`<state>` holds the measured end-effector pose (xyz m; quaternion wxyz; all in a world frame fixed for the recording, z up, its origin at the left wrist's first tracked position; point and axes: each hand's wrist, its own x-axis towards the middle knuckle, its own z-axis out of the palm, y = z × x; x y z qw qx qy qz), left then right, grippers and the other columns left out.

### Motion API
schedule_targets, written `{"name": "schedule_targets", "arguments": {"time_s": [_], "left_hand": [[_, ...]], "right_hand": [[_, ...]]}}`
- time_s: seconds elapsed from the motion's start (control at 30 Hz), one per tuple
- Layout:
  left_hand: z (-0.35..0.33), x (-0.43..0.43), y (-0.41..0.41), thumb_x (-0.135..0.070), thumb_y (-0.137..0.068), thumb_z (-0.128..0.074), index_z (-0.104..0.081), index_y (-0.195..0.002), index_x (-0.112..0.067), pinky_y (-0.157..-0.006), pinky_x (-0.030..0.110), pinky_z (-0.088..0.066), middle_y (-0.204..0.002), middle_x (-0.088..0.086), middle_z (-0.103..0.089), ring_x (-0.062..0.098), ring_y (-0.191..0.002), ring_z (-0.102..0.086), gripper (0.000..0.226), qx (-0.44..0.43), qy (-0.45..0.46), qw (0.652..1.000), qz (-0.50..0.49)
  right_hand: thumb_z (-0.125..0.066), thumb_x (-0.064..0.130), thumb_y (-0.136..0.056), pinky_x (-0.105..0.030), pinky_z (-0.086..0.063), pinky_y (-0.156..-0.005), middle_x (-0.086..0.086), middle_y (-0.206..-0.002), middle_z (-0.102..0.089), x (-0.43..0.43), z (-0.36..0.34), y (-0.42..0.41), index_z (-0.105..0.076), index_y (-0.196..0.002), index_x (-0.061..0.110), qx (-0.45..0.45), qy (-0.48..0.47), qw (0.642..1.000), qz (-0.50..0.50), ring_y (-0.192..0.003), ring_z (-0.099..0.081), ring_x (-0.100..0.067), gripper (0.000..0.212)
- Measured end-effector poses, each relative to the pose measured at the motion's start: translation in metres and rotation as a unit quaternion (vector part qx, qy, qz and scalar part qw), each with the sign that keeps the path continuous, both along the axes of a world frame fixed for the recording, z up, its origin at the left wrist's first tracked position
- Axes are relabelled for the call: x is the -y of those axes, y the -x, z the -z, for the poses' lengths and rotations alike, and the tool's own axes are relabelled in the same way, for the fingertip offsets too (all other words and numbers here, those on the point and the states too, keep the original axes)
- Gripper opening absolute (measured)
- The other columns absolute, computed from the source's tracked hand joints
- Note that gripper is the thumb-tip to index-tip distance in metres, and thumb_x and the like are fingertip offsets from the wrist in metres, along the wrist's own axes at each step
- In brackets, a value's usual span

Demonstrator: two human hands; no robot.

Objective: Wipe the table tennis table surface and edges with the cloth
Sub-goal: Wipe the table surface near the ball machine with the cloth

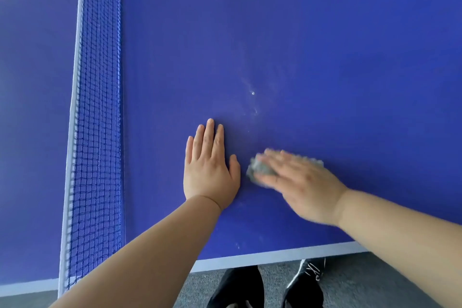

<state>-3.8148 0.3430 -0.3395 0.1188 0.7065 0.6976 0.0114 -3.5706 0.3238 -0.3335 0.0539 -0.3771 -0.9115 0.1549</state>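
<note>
1. At 6 o'clock, the white near edge (275,256) of the blue desk (325,57) runs across the view, with grey floor (362,282) and two dark shoes (303,287) below it.
2. At 9 o'clock, the net (97,120) stands upright across the desk.
3. Left hand (208,170) lies flat, palm down, fingers (209,132) straight and together, between net and cloth.
4. Right hand (297,182), motion-blurred, presses the grey cloth (260,169) onto the desk; fingers extended over it.
5. From 12 to 3 o'clock, the desk surface is open; faint white smears (252,97) lie at 12 o'clock from the cloth.
</note>
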Motion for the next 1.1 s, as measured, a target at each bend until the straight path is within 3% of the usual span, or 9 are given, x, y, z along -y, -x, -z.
{"name": "schedule_targets", "arguments": {"time_s": [0.2, 0.37, 0.5, 0.6, 0.77, 0.83, 0.93, 1.03, 1.1], "left_hand": [[-0.001, 0.001, -0.001, -0.045, -0.098, -0.026, -0.02, -0.165, -0.016, -0.13, 0.04, 0.001, -0.174, 0.001, -0.008, 0.022, -0.161, -0.003, 0.073, 0.0, 0.003, 1.0, 0.001], [-0.002, -0.001, 0.0, -0.043, -0.099, -0.03, -0.02, -0.166, -0.015, -0.13, 0.039, 0.004, -0.174, 0.002, -0.007, 0.023, -0.161, -0.003, 0.073, 0.003, 0.008, 1.0, 0.005], [-0.002, -0.001, -0.001, -0.043, -0.098, -0.026, -0.021, -0.165, -0.014, -0.13, 0.041, 0.001, -0.174, 0.003, -0.007, 0.024, -0.161, -0.004, 0.074, 0.002, 0.007, 1.0, 0.008], [0.0, -0.001, 0.0, -0.044, -0.098, -0.024, -0.019, -0.166, -0.015, -0.13, 0.04, 0.003, -0.174, 0.002, -0.006, 0.023, -0.161, -0.002, 0.074, -0.003, 0.011, 1.0, 0.008], [0.005, 0.0, -0.001, -0.043, -0.099, -0.029, -0.023, -0.165, -0.014, -0.13, 0.042, -0.002, -0.174, 0.003, -0.012, 0.023, -0.161, -0.006, 0.072, -0.008, -0.007, 1.0, 0.007], [0.006, 0.0, 0.0, -0.043, -0.099, -0.029, -0.023, -0.165, -0.014, -0.131, 0.044, -0.006, -0.174, 0.003, -0.012, 0.023, -0.161, -0.007, 0.072, -0.007, -0.004, 1.0, 0.007], [0.002, 0.0, 0.001, -0.043, -0.099, -0.031, -0.025, -0.164, -0.013, -0.13, 0.047, -0.01, -0.173, 0.003, -0.012, 0.024, -0.161, -0.008, 0.072, -0.006, 0.002, 1.0, 0.011], [-0.002, -0.001, 0.0, -0.042, -0.098, -0.033, -0.027, -0.164, -0.012, -0.13, 0.047, -0.011, -0.173, 0.004, -0.015, 0.025, -0.16, -0.01, 0.072, -0.005, 0.001, 1.0, 0.01], [-0.002, 0.0, 0.0, -0.041, -0.098, -0.033, -0.028, -0.163, -0.012, -0.13, 0.045, -0.009, -0.173, 0.004, -0.016, 0.024, -0.16, -0.011, 0.072, -0.005, 0.002, 1.0, 0.004]], "right_hand": [[-0.043, 0.002, -0.096, -0.062, -0.052, -0.091, -0.006, -0.151, -0.037, -0.131, -0.011, 0.0, -0.031, -0.153, 0.029, -0.025, 0.031, 0.919, 0.393, -0.133, -0.04, -0.034, 0.064], [-0.046, 0.003, -0.098, -0.051, -0.031, -0.123, -0.006, -0.165, -0.037, -0.02, -0.001, 0.026, -0.047, -0.155, 0.024, -0.014, -0.012, 0.995, 0.096, -0.152, -0.034, -0.032, 0.061], [-0.04, 0.001, -0.1, -0.048, -0.034, -0.123, -0.005, -0.166, -0.036, 0.018, -0.001, 0.007, -0.047, -0.153, 0.027, -0.017, -0.001, 0.999, -0.035, -0.154, -0.032, -0.027, 0.059], [-0.048, -0.013, -0.092, -0.058, -0.036, -0.119, -0.012, -0.158, -0.045, -0.055, -0.003, -0.002, -0.044, -0.153, 0.027, -0.059, -0.005, 0.983, 0.172, -0.148, -0.039, -0.034, 0.073], [-0.038, 0.003, -0.099, -0.065, -0.047, -0.1, 0.003, -0.164, -0.027, -0.179, -0.007, -0.004, -0.029, -0.155, 0.036, -0.03, 0.042, 0.903, 0.426, -0.15, -0.029, -0.028, 0.066], [-0.041, 0.003, -0.098, -0.063, -0.049, -0.097, 0.001, -0.16, -0.033, -0.174, -0.007, 0.013, -0.032, -0.155, 0.036, -0.013, 0.02, 0.931, 0.364, -0.145, -0.035, -0.031, 0.067], [-0.04, 0.001, -0.096, -0.055, -0.039, -0.117, -0.008, -0.162, -0.042, -0.102, 0.0, 0.025, -0.047, -0.155, 0.022, -0.006, -0.028, 0.995, 0.094, -0.148, -0.04, -0.035, 0.063], [-0.037, 0.003, -0.1, -0.05, -0.035, -0.121, -0.009, -0.162, -0.042, -0.046, -0.003, 0.014, -0.054, -0.151, 0.021, -0.004, -0.002, 0.996, -0.084, -0.15, -0.039, -0.032, 0.056], [-0.046, -0.006, -0.095, -0.053, -0.039, -0.119, -0.012, -0.161, -0.043, -0.066, -0.005, 0.003, -0.055, -0.15, 0.018, -0.004, -0.01, 0.995, -0.095, -0.148, -0.041, -0.035, 0.061]]}}
